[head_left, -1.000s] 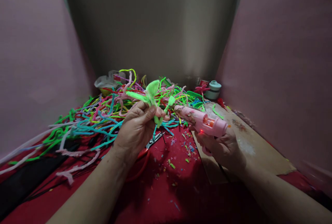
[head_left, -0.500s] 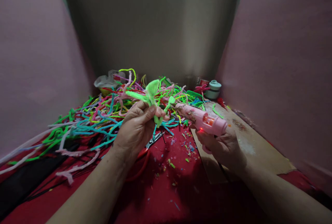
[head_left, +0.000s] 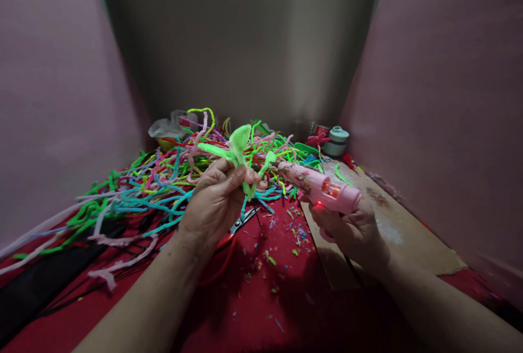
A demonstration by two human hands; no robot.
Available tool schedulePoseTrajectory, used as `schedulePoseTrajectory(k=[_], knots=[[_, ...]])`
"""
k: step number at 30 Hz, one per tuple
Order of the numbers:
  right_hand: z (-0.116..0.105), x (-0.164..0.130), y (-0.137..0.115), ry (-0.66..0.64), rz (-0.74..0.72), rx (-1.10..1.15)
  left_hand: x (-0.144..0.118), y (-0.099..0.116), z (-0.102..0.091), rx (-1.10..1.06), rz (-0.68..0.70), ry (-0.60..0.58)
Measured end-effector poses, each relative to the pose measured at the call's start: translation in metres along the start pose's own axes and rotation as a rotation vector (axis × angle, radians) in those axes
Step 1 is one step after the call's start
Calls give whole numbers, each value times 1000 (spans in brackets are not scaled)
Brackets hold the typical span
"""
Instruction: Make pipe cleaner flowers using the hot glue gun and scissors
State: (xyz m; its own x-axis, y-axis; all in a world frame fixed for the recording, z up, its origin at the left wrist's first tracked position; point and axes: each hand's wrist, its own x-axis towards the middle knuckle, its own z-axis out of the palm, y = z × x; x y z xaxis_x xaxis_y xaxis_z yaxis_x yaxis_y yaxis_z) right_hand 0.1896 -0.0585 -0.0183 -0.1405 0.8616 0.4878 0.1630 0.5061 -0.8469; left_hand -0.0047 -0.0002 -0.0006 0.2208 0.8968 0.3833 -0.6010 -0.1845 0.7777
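The pile of pipe cleaners [head_left: 163,181] lies on the cloth [head_left: 261,309], with the wall [head_left: 237,37] behind it. A bag [head_left: 164,128] is at the pile's back left. A jar [head_left: 336,143] and a board [head_left: 408,238] are on its right. Scissors [head_left: 237,226] and a glue gun [head_left: 312,186] are in front of it.

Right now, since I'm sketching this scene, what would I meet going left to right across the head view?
Black strip, plastic bag, left hand, pink glue gun, right-side pink wall.
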Motion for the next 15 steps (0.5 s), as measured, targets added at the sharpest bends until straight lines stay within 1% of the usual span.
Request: schedulePoseTrajectory(k=[5,11,13,15], knots=[[0,3,-5,-29,3,-25,0,0,0,-3,8,-6],[-4,4,3,-114,-85,-43,0,1,2,-5,5,21],[-6,2,5,-122,-85,-58,0,2,3,-7,6,45],[-8,-1,6,-94,-86,-90,0,3,3,-14,9,66]])
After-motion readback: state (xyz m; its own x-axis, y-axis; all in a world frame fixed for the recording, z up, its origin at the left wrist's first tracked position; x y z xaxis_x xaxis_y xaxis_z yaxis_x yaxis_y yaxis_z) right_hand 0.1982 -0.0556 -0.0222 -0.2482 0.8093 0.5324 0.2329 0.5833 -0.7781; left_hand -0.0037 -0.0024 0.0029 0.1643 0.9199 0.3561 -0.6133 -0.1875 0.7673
